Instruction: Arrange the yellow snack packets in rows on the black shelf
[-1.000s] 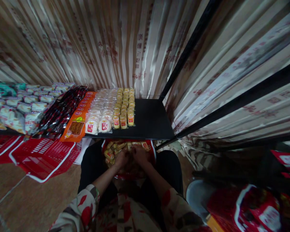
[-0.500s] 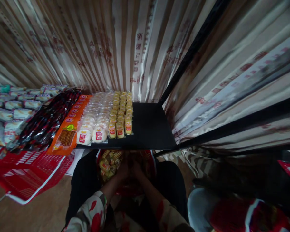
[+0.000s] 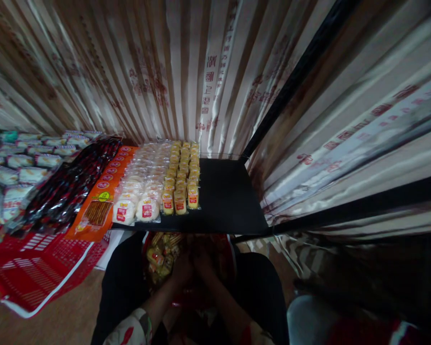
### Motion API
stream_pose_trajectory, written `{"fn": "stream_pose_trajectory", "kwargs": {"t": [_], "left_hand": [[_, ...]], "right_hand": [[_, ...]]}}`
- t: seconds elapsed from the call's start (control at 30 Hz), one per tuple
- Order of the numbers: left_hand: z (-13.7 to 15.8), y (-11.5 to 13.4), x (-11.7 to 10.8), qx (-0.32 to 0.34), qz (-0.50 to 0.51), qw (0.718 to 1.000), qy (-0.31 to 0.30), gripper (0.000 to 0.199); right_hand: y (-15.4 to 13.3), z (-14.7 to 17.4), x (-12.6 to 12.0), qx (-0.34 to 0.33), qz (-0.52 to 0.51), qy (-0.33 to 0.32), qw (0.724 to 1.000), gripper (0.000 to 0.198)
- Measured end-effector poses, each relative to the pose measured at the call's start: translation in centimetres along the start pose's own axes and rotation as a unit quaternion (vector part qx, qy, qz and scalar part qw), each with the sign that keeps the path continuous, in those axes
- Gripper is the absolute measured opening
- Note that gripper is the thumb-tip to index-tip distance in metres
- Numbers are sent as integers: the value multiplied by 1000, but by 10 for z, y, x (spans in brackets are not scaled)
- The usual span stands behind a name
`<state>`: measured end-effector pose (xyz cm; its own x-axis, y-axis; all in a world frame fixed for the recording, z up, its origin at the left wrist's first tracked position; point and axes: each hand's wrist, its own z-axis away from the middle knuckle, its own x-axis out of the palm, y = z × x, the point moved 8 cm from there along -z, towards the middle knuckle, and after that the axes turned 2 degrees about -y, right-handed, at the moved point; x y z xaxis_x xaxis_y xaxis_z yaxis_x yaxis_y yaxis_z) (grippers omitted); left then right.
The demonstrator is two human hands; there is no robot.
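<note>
Both my hands reach down into a red basket [image 3: 233, 261] between my knees, in the shadow under the shelf edge. My left hand [image 3: 184, 268] is beside small yellow-wrapped snack packs [image 3: 161, 254] in the basket's left part. Close against it, at the basket's middle, is my right hand [image 3: 203, 263]. The fingers of both hands are lost in the dark, so what they hold, if anything, is hidden. Above them on the black shelf [image 3: 230, 196] stand rows of yellow packaged cakes [image 3: 180, 201], with white round packaged crackers [image 3: 148, 208] to their left.
Farther left on the shelf lie an orange snack bag [image 3: 100, 206], dark red-and-black packets [image 3: 72, 184] and white wrapped packs [image 3: 32, 173]. A red basket [image 3: 39, 273] sits below them. A black frame bar [image 3: 290, 86] and striped curtains [image 3: 187, 72] enclose the shelf. A pale stool [image 3: 305, 316] is at lower right.
The view has tilted slightly, so the shelf and its goods sit a little lower in the picture. Both hands stay close together in the basket.
</note>
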<state>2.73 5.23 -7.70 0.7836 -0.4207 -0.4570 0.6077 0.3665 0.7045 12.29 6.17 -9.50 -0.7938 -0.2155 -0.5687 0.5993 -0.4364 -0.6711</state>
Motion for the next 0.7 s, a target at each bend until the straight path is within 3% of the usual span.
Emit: {"fn": "stream_pose_trajectory", "kwargs": {"t": [0.13,0.3,0.57,0.7], "left_hand": [[11,8,-8,6,-34,999,26,35],[26,14,-17,35,3,998,47,35],[41,10,-48,48,174,974,135,26],[45,15,-60,69,247,959,122,30]], "right_hand": [[-4,6,-9,-41,-50,35,997,31],[-9,17,-17,-66,-96,55,992,26],[-28,40,-32,-85,-185,94,975,21],[-54,55,-44,-122,-231,75,962,25]]}}
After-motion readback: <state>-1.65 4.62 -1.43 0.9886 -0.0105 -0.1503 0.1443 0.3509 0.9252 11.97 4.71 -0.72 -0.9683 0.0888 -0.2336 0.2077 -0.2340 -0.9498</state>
